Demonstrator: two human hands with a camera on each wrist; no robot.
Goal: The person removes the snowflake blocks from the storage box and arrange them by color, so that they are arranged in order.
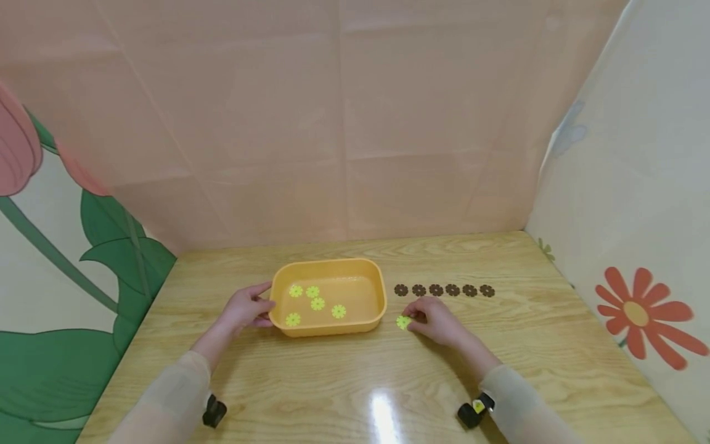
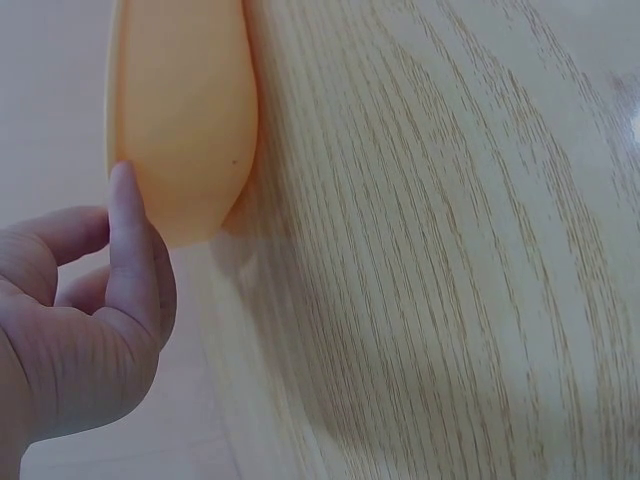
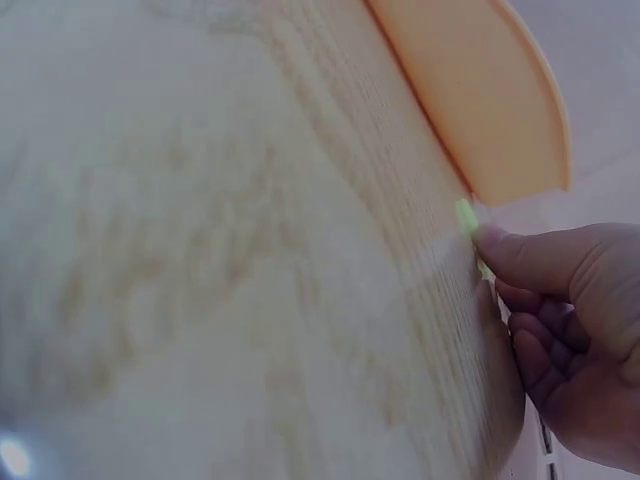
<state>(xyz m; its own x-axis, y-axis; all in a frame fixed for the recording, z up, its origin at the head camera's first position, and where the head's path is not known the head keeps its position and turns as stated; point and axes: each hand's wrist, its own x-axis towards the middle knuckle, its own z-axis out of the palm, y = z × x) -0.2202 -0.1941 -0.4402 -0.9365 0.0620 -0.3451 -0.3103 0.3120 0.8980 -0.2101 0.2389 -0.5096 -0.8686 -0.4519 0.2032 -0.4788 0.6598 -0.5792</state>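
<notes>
My left hand (image 1: 246,308) grips the left end of a yellow-orange plastic basin (image 1: 333,330), fingers at its rim (image 2: 118,100). Inside the basin lie several yellow-green flower-shaped pieces (image 1: 317,304), spread over its left and middle floor. To the right of the basin, my right hand (image 1: 435,320) pinches another yellow-green flower-shaped piece (image 1: 403,322) between thumb and fingers, low over the table. The right wrist view shows that piece (image 3: 468,218) nearly edge-on at the thumb tip. Just behind the right hand runs a row of several dark brown flower-shaped pieces (image 1: 436,290).
Everything stands on a wood-grain table (image 1: 310,388). A pink cloth wall (image 1: 344,123) rises behind its far edge, with flower-printed panels (image 1: 635,311) at the sides. Each forearm wears a dark wrist camera (image 1: 213,411).
</notes>
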